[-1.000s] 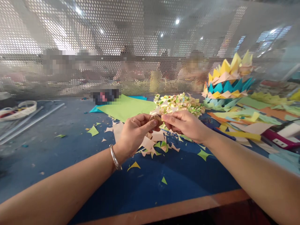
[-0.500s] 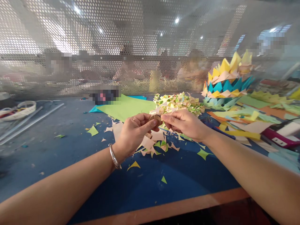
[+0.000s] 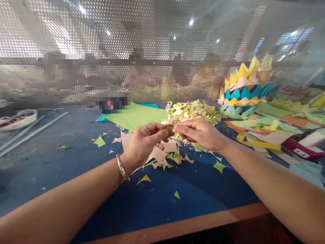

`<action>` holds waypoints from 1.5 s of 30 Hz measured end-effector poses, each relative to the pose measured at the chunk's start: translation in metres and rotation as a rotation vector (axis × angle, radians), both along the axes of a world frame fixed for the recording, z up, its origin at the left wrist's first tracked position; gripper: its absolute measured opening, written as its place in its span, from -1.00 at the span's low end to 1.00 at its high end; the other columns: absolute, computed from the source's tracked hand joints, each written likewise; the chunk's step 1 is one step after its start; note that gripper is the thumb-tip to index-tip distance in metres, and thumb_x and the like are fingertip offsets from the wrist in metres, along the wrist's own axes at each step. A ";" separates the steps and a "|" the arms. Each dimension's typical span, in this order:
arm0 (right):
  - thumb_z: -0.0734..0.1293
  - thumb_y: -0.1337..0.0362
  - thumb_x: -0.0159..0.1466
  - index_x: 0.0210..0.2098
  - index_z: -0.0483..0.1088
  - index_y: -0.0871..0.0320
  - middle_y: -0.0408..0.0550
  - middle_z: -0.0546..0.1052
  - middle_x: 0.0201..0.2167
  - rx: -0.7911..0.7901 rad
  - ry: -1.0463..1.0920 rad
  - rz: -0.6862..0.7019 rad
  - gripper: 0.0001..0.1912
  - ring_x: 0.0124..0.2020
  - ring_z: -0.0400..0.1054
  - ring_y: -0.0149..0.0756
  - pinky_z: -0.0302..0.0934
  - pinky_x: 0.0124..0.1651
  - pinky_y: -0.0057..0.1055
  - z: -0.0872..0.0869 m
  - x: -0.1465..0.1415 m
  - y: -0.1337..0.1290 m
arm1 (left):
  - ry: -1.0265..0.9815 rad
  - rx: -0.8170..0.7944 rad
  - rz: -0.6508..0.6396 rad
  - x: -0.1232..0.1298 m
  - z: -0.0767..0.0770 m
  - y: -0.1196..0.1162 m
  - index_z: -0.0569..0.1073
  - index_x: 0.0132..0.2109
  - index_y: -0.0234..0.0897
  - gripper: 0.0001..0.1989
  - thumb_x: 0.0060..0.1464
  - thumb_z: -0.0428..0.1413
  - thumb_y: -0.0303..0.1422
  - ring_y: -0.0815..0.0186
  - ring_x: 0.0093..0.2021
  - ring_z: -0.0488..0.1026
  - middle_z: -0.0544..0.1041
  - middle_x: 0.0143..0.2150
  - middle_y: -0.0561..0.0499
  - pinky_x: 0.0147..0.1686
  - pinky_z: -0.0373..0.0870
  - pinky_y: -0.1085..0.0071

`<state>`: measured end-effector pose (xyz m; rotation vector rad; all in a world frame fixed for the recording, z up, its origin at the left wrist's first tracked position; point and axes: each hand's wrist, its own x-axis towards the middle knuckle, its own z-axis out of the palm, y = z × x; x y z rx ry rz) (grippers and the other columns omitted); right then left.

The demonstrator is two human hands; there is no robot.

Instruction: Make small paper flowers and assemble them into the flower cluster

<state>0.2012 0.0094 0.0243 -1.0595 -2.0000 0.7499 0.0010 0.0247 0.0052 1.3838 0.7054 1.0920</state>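
Fingers and thumb of my left hand (image 3: 141,145) are closed round a small, round, brown thing like a little roll (image 3: 167,127), mostly covered by the fingers. My right hand (image 3: 203,134) is closed in a pinch right beside its edge; what lies between those fingertips is too small to make out. Both hands are held above a scatter of cut paper scraps (image 3: 158,154) in pale pink and green. Just behind them rises a heap of small folded paper pieces (image 3: 195,112).
A green paper sheet (image 3: 134,117) lies behind my left hand. At the right stands a tiered, pointed paper craft (image 3: 243,88), with paper strips (image 3: 266,135) and a magenta device (image 3: 302,149) nearby. Clear sticks (image 3: 35,132) and a white basket (image 3: 22,120) are left. A perforated screen (image 3: 114,74) closes the back.
Both hands hold nearly the same pose around the brown thing. My left hand and forearm have shifted very slightly left; the whole view has drifted a little as well.
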 end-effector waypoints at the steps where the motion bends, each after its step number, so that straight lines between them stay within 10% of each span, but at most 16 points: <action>1: 0.24 -0.12 0.34 -0.58 0.25 0.16 -0.30 0.08 -0.70 0.002 -0.008 0.002 -0.46 -0.66 -0.02 -0.54 -0.13 -0.56 -0.45 0.000 0.001 0.000 | 0.000 -0.001 -0.004 0.000 0.000 0.000 0.54 -0.35 -0.35 -0.86 -0.01 0.29 -0.35 0.40 -0.43 0.43 0.54 -0.42 0.01 -0.44 0.34 0.46; 45: 0.23 -0.11 0.34 -0.62 0.11 0.13 -0.27 0.06 -0.66 0.067 -0.183 -0.013 -0.44 -0.60 -0.04 -0.50 -0.13 -0.53 -0.42 0.001 0.005 0.001 | 0.054 -0.049 -0.148 -0.005 0.004 0.004 0.58 -0.41 -0.34 -0.87 -0.09 0.32 -0.36 0.39 -0.39 0.42 0.57 -0.40 -0.01 -0.36 0.31 0.45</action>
